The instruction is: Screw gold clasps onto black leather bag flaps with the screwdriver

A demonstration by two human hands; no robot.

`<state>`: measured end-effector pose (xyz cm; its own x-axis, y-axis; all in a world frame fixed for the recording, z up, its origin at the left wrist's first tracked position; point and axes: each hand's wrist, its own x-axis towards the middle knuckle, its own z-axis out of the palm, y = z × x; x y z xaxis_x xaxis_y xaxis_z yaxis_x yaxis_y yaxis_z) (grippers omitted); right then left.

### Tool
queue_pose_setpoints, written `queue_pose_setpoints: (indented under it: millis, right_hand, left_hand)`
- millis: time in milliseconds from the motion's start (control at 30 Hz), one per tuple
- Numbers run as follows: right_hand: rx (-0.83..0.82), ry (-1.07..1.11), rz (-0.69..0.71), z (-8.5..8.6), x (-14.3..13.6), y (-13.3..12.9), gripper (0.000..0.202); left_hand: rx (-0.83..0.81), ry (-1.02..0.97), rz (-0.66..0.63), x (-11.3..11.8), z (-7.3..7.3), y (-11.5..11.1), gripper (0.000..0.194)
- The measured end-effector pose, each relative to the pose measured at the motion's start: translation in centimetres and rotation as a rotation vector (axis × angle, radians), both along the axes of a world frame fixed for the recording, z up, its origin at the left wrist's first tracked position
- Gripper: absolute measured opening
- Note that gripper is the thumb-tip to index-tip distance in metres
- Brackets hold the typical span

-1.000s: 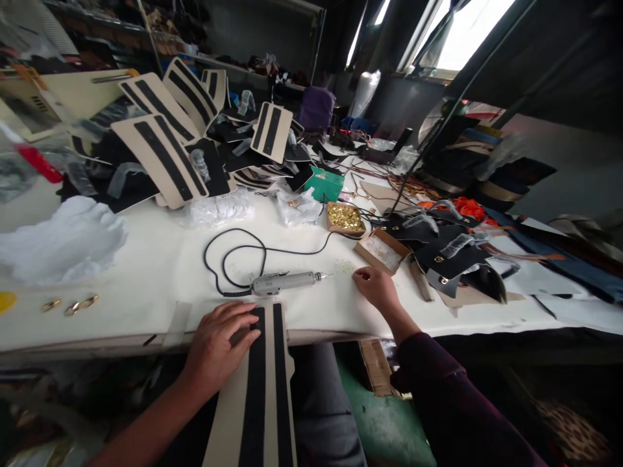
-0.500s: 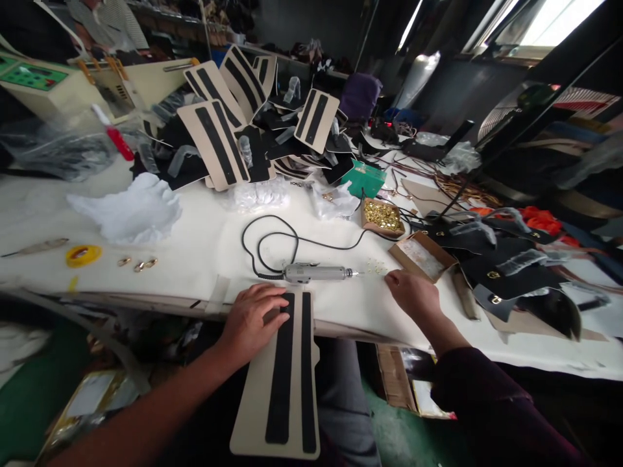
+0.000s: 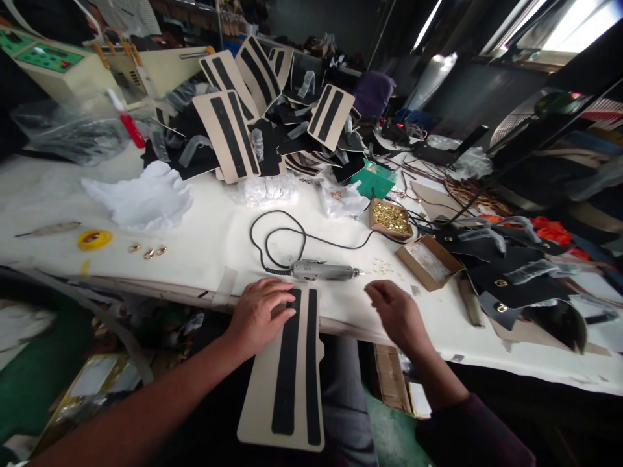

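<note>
My left hand [image 3: 263, 314] lies over the top end of a beige panel with black stripes [image 3: 281, 389], fingers on its face near the table edge; the panel's lower part rests over my lap. My right hand [image 3: 395, 311] hovers over the table's front edge with thumb and fingers pinched together; anything between them is too small to make out. Between and beyond my hands lies a grey electric screwdriver [image 3: 324, 270], its tip pointing right, its black cable looped behind it. Just past the tip are scattered small gold pieces [image 3: 381, 266].
Striped panels [image 3: 228, 135] are heaped at the back. At right stand a box of gold pieces [image 3: 390, 218], an open cardboard box [image 3: 429, 262] and black pieces [image 3: 518, 279]. Yellow tape [image 3: 94, 240] and white cloth [image 3: 141, 196] lie left.
My right hand has moved left and toward me, away from the small gold pieces. My left hand keeps its place on the panel. The view has shifted slightly.
</note>
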<state>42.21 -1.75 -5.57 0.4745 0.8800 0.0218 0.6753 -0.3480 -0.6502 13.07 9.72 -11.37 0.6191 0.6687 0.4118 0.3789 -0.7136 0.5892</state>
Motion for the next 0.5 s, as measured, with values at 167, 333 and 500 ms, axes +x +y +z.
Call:
queue_pose_setpoints:
  millis: [167,333,500]
  right_hand:
    - [0.007,0.28,0.432,0.7,-9.5,2.6,0.017]
    - [-0.019,0.179,0.44,-0.7,-11.0,4.4,0.012]
    - [-0.066,0.157,0.389,-0.8,-11.3,4.6,0.012]
  left_hand:
    - [-0.001,0.017,-0.005,0.0,0.1,0.1,0.02]
    - [-0.01,0.028,-0.002,0.0,0.0,0.1,0.022]
    - [-0.024,0.022,-0.002,-0.1,0.1,0.0,0.025]
